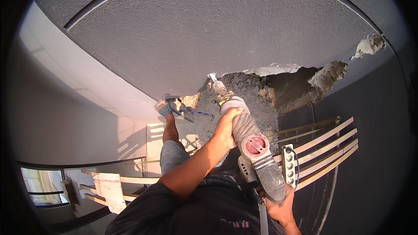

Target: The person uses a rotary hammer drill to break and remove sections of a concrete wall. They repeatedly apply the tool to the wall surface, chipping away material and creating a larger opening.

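Note:
A dusty grey rotary hammer [244,119] with a round red dial points away from me. My left hand [225,129] is wrapped around its front body, thumb on top. At the rear, my right hand [282,206] grips the handle end; the tool's housing hides some of its fingers. The chisel bit [213,77] meets the broken lower edge of the grey textured wall [187,30]. How deep its tip sits cannot be told. Below that edge lies grey rubble [250,88].
Wooden slats [326,151] and a white power strip [289,165] are on my right. Broken masonry [327,78] juts out along the ragged opening. My foot [163,108] is by the pale left wall [100,91], near a thin blue strip [198,112].

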A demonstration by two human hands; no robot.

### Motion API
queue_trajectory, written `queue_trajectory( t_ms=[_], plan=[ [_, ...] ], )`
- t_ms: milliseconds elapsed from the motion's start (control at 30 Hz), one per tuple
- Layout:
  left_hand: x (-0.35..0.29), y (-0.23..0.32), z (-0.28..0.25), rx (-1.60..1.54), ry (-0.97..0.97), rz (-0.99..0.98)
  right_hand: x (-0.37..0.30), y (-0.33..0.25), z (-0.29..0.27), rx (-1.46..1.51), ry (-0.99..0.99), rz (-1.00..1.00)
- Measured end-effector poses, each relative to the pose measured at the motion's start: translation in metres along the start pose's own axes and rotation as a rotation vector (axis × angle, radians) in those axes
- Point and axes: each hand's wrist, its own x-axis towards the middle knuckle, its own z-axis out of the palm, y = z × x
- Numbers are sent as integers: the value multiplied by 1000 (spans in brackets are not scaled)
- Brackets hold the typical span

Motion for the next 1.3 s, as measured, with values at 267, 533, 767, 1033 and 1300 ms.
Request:
queue_trajectory(
  t_ms=[267, 533, 767, 1033, 1300],
  plan=[
    [4, 10, -5, 74, -41, 15, 1, -10, 16, 29, 1, -10],
    [-81, -96, 22, 9, -33, -85, -109, -20, -58, -118, 147, 101],
    [-49, -97, 19, 113, -7, 13, -95, -4, -36, 157, 212, 91],
    [-53, -83, 30, 172, 11, 94, -81, 30, -19, 104, 269, 62],
    [-37, -72, 36, 239, 85, 121, -63, 53, -20, 240, 186, -57]
  ],
)
